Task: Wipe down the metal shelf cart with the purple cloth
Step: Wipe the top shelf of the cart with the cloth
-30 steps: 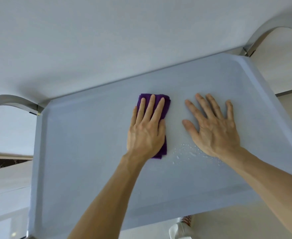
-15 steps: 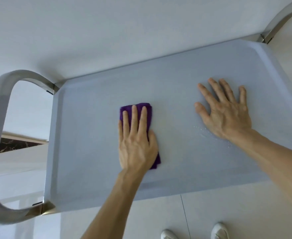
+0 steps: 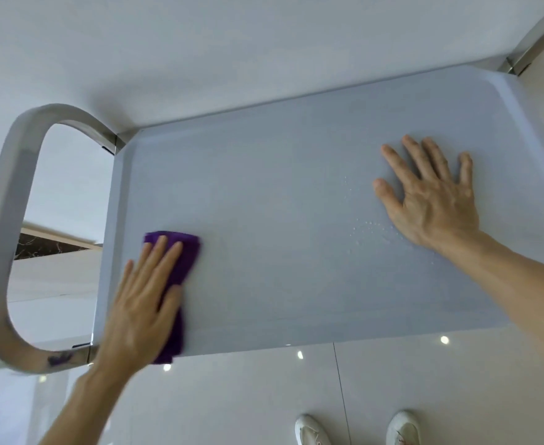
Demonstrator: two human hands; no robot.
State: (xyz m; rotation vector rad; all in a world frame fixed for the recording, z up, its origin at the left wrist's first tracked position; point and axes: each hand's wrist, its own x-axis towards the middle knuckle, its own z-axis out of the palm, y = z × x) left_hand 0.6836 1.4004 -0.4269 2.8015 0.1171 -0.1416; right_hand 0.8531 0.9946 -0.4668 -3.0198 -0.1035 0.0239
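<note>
The metal cart's top shelf [image 3: 280,194] is a pale grey tray with a raised rim. My left hand [image 3: 142,303] lies flat with straight fingers on the folded purple cloth [image 3: 185,252], pressing it onto the shelf near the front left corner; part of the cloth hangs over the front edge. My right hand [image 3: 431,200] rests flat, fingers spread, on the right side of the shelf. Small water droplets [image 3: 365,231] sit just left of that hand's wrist.
A curved steel handle [image 3: 4,239] loops off the cart's left end, and a second handle [image 3: 534,36] rises at the far right corner. A white wall runs behind the cart. Glossy white floor tiles and two white shoes [image 3: 357,428] lie below the front edge.
My left hand has slid the purple cloth from the shelf's middle toward the front left corner. My right hand has stayed flat on the right side. The view has shifted left.
</note>
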